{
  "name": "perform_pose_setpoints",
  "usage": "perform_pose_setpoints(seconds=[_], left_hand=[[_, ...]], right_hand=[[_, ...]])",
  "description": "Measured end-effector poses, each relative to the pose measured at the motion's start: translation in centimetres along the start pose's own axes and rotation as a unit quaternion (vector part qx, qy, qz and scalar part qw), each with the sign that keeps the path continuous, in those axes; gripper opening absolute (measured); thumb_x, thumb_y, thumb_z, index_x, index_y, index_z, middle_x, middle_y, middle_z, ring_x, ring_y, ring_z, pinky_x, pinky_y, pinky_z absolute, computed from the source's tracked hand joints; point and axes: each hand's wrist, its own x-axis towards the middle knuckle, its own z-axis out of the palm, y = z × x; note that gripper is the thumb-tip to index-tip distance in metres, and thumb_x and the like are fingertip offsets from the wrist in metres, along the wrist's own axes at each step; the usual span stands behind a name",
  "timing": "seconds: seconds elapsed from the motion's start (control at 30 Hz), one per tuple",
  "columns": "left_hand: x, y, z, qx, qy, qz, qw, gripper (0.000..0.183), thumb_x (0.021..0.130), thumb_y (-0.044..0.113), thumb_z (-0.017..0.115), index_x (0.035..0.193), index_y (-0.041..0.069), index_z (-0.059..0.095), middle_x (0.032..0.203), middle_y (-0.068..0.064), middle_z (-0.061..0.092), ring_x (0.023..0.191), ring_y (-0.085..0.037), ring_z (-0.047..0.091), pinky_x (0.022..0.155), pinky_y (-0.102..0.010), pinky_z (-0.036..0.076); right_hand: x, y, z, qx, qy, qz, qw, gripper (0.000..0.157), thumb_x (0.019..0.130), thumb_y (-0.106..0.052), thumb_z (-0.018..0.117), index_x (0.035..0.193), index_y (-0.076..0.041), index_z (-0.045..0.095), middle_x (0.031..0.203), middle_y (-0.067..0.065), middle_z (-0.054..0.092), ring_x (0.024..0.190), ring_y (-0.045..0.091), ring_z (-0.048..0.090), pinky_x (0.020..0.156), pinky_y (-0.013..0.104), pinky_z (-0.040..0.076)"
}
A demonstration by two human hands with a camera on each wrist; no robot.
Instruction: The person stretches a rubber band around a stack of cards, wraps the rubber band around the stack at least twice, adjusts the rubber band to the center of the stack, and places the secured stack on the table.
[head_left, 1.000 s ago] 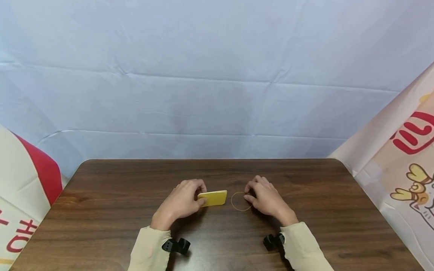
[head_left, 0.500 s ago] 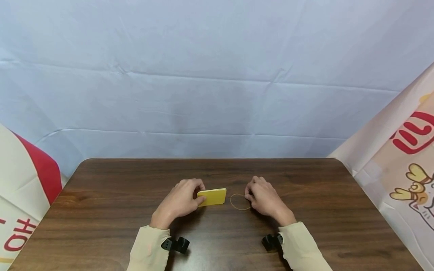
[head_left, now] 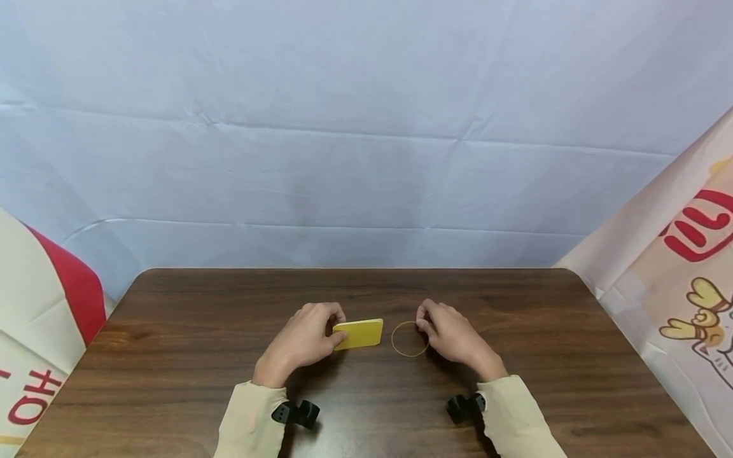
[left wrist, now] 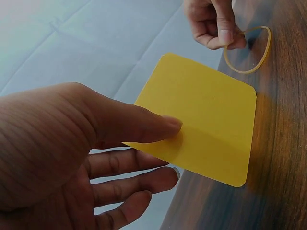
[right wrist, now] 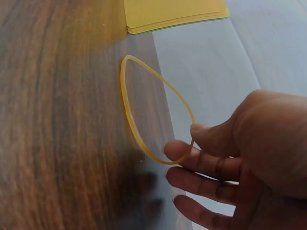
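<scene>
My left hand (head_left: 306,337) pinches a small stack of yellow cards (head_left: 361,334) by its left end, thumb on the near face. In the left wrist view the stack (left wrist: 206,124) has rounded corners and a plain yellow face. Between thumb and index finger of my right hand (head_left: 449,331) hangs a thin yellow rubber band (head_left: 392,344), a loose loop that reaches toward the cards without touching them. The right wrist view shows the band (right wrist: 125,100) unstretched, and several layered edges on the cards (right wrist: 177,14). The tips of the left fingers behind the stack are partly hidden.
Both hands are over a dark wood-grain table (head_left: 200,318) with rounded far corners. A pale cloth backdrop (head_left: 366,159) hangs behind it, with printed cloths at the left (head_left: 34,318) and right (head_left: 658,273). Each wrist carries a small black camera.
The right hand has shifted slightly to the right, and the rubber band's loop looks rounder than half a second ago. The left hand and the cards have hardly moved.
</scene>
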Motion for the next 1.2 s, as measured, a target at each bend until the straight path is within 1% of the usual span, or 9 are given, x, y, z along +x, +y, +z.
perform_pose_setpoints(seconds=[0.23,0.43,0.47,0.57,0.67,0.73,0.9,1.1,1.2], left_hand=[[0.0,0.0,0.0,0.001,0.002,0.001,1.0000,0.010,0.084,0.018,0.070,0.086,0.016,0.060,0.072,0.007,0.054,0.059,-0.009,0.048,0.054,-0.024,0.042],[0.0,-0.1,0.0,-0.003,0.005,0.004,1.0000,0.010,0.084,0.018,0.070,0.086,0.015,0.060,0.072,0.007,0.054,0.059,-0.008,0.048,0.054,-0.024,0.042],[0.0,-0.1,0.0,-0.003,0.005,0.004,1.0000,0.010,0.085,0.018,0.070,0.086,0.015,0.060,0.072,0.007,0.054,0.059,-0.008,0.048,0.054,-0.024,0.042],[0.0,-0.2,0.1,-0.006,0.004,0.002,1.0000,0.010,0.085,0.018,0.069,0.088,0.014,0.061,0.074,0.007,0.055,0.061,-0.009,0.049,0.056,-0.025,0.043],[0.0,-0.3,0.2,-0.007,0.003,0.001,1.0000,0.010,0.085,0.018,0.069,0.090,0.014,0.061,0.076,0.007,0.055,0.063,-0.009,0.049,0.057,-0.025,0.043],[0.0,-0.3,0.2,-0.006,0.000,-0.003,1.0000,0.009,0.085,0.018,0.069,0.090,0.014,0.062,0.076,0.007,0.055,0.063,-0.009,0.049,0.057,-0.025,0.043],[0.1,-0.4,0.3,-0.011,-0.007,-0.012,0.9999,0.008,0.085,0.015,0.069,0.091,0.016,0.063,0.076,0.008,0.057,0.064,-0.009,0.050,0.058,-0.025,0.044],[0.1,-0.5,0.2,-0.005,0.004,-0.009,0.9999,0.009,0.085,0.015,0.070,0.091,0.016,0.064,0.078,0.009,0.058,0.066,-0.008,0.051,0.060,-0.025,0.044],[0.0,-0.6,0.1,0.000,0.014,-0.006,0.9999,0.010,0.084,0.017,0.070,0.092,0.016,0.064,0.078,0.009,0.058,0.066,-0.007,0.051,0.061,-0.025,0.044]], right_hand=[[0.1,-0.1,-0.1,0.019,-0.006,-0.005,1.000,0.004,0.095,-0.016,0.056,0.093,-0.013,0.058,0.078,-0.006,0.055,0.069,0.010,0.047,0.066,0.033,0.040],[0.3,-0.2,-0.2,0.019,-0.014,-0.004,1.000,0.010,0.089,-0.017,0.065,0.097,-0.012,0.065,0.068,-0.009,0.053,0.066,0.010,0.047,0.094,0.043,0.038],[0.3,-0.1,-0.2,0.019,-0.017,-0.004,1.000,0.010,0.088,-0.017,0.067,0.096,-0.012,0.065,0.066,-0.009,0.052,0.065,0.010,0.046,0.094,0.043,0.037],[0.1,-0.1,-0.3,0.016,-0.028,-0.007,0.999,0.005,0.086,-0.019,0.069,0.088,-0.017,0.066,0.060,-0.010,0.050,0.059,0.010,0.045,0.092,0.044,0.039],[0.0,-0.2,-0.4,0.011,-0.039,-0.002,0.999,0.011,0.085,-0.022,0.070,0.078,-0.022,0.062,0.058,-0.010,0.049,0.060,0.010,0.044,0.070,0.036,0.040],[0.0,-0.2,-0.5,0.013,-0.044,0.001,0.999,0.015,0.086,-0.026,0.068,0.074,-0.024,0.060,0.058,-0.010,0.050,0.059,0.010,0.044,0.063,0.032,0.037],[0.0,-0.3,-0.9,0.069,-0.054,-0.007,0.996,0.024,0.094,-0.034,0.056,0.076,-0.018,0.060,0.060,-0.007,0.049,0.053,0.007,0.041,0.053,0.025,0.038],[0.1,-0.6,-1.6,0.140,-0.036,-0.029,0.989,0.030,0.097,-0.035,0.051,0.080,-0.013,0.064,0.069,0.001,0.056,0.055,0.008,0.042,0.052,0.025,0.039],[0.0,-0.8,-2.0,0.172,-0.018,-0.021,0.985,0.030,0.096,-0.036,0.052,0.082,-0.013,0.064,0.075,0.006,0.060,0.058,0.013,0.046,0.054,0.027,0.042]])
